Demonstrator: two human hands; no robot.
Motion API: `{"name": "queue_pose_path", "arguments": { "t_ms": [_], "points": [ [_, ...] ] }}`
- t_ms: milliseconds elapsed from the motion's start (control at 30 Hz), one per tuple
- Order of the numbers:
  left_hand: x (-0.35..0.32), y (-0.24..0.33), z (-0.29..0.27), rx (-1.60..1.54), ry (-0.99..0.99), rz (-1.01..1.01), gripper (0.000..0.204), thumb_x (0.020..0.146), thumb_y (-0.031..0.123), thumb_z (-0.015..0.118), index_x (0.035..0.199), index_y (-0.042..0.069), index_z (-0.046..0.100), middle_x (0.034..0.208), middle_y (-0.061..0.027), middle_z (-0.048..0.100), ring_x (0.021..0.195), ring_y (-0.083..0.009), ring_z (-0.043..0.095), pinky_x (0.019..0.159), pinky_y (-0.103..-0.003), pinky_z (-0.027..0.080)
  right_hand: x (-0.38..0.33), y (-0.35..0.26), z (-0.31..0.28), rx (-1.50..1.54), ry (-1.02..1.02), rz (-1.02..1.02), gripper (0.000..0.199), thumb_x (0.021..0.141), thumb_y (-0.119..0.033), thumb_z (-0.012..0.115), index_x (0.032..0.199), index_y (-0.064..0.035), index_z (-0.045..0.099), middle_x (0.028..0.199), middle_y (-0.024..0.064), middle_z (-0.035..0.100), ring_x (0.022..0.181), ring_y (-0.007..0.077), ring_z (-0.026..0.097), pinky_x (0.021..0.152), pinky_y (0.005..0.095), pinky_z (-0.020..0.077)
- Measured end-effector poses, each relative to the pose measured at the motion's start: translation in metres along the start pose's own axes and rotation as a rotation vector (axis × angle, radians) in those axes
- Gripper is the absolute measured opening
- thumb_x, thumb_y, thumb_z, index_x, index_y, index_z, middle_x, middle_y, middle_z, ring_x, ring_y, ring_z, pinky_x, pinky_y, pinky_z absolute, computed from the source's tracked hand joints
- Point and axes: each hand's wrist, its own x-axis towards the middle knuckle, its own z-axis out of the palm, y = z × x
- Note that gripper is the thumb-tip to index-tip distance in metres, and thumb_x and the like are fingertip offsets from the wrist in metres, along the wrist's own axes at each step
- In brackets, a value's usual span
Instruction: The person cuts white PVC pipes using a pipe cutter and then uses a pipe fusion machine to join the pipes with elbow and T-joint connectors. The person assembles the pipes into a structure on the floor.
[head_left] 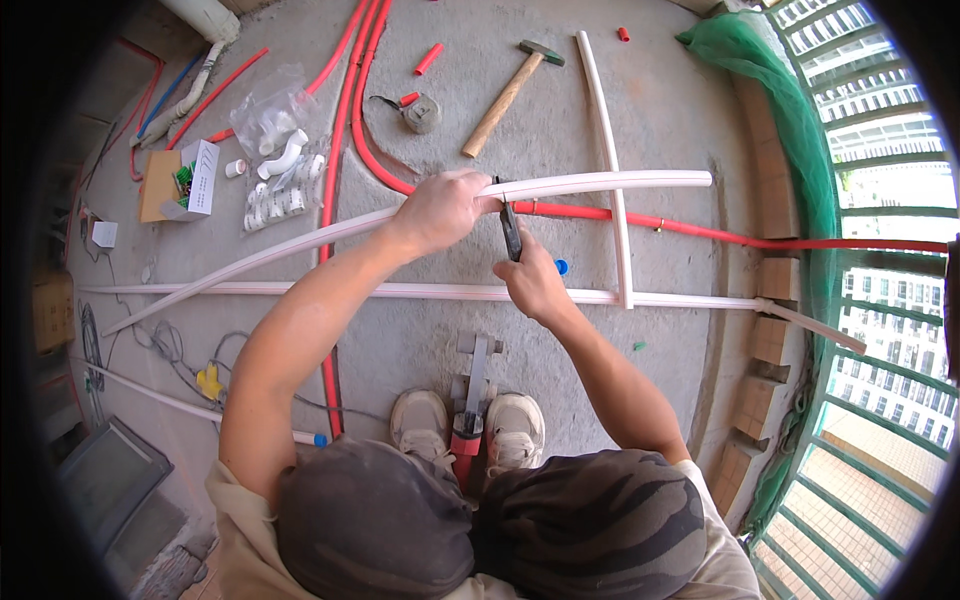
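My left hand [445,210] is closed around a long white pipe [610,181], raised and running from lower left to upper right. Just right of that grip, my right hand [537,277] is closed on a dark-handled hand tool [511,232]. The tool's upper end meets the pipe; its exact kind is hard to make out. Below lies another long white pipe [430,291], nearly level across the floor. A third white pipe [600,120] lies crosswise at the right, passing under the held one. A blue cap-like piece [562,267] shows beside my right hand.
Red conduits [680,228] run along the floor. A wooden-handled hammer [510,100] and a tape measure [421,113] lie ahead. Bagged white fittings [275,205] and an open box [200,180] sit left. A red-and-grey tool [467,430] stands between my shoes. Green netting [800,140] and railings border the right.
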Motion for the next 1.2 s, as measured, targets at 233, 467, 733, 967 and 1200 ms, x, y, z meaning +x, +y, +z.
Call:
{"name": "queue_pose_path", "arguments": {
  "t_ms": [233, 467, 733, 967, 1200],
  "points": [
    [0.003, -0.008, 0.01, 0.001, 0.003, -0.001, 0.021, 0.092, 0.02, 0.073, 0.095, 0.0, 0.066, 0.087, -0.0207, 0.065, 0.083, -0.0435, 0.064, 0.069, -0.049, 0.048, 0.015, 0.019, 0.007, -0.028, -0.003, 0.019, 0.077, 0.082, -0.013, 0.065, 0.147, 0.0175, 0.035, 0.128, 0.0373, 0.053, 0.122, 0.0495, 0.054, 0.106, 0.0446, 0.0435],
    [0.004, -0.023, 0.015, 0.038, 0.027, 0.011, 0.018, 0.091, 0.017, 0.072, 0.098, 0.0, 0.068, 0.089, -0.0212, 0.067, 0.085, -0.0441, 0.065, 0.071, -0.049, 0.05, 0.019, 0.013, 0.013, 0.026, 0.047, 0.068, 0.054, 0.083, -0.017, 0.063, 0.131, 0.0073, 0.057, 0.1, 0.0305, 0.066, 0.097, 0.0442, 0.065, 0.092, 0.0465, 0.0495],
    [0.013, -0.03, 0.021, 0.042, 0.04, -0.032, 0.016, 0.094, 0.017, 0.067, 0.097, 0.002, 0.068, 0.087, -0.0198, 0.067, 0.084, -0.0431, 0.065, 0.07, -0.049, 0.05, 0.03, 0.014, 0.012, 0.069, 0.044, 0.12, 0.043, 0.087, -0.024, 0.067, 0.113, 0.0094, 0.06, 0.088, 0.0258, 0.067, 0.088, 0.0377, 0.066, 0.083, 0.0447, 0.0505],
    [0.018, -0.039, 0.023, 0.028, 0.039, -0.041, 0.016, 0.093, 0.019, 0.068, 0.097, 0.004, 0.068, 0.086, -0.0183, 0.067, 0.082, -0.0416, 0.064, 0.07, -0.047, 0.049, 0.037, 0.017, 0.014, 0.138, 0.062, 0.123, 0.043, 0.086, -0.026, 0.069, 0.109, 0.01, 0.06, 0.087, 0.0246, 0.067, 0.087, 0.0352, 0.066, 0.082, 0.0438, 0.0504],
    [0.02, -0.036, 0.02, 0.072, 0.016, -0.05, 0.015, 0.091, 0.018, 0.068, 0.098, 0.004, 0.067, 0.089, -0.0181, 0.067, 0.085, -0.0418, 0.065, 0.071, -0.047, 0.05, 0.045, 0.029, 0.024, 0.111, 0.144, 0.097, 0.04, 0.086, -0.027, 0.073, 0.103, 0.0076, 0.062, 0.087, 0.0263, 0.068, 0.086, 0.0385, 0.067, 0.081, 0.0446, 0.0511]
  ]
}}
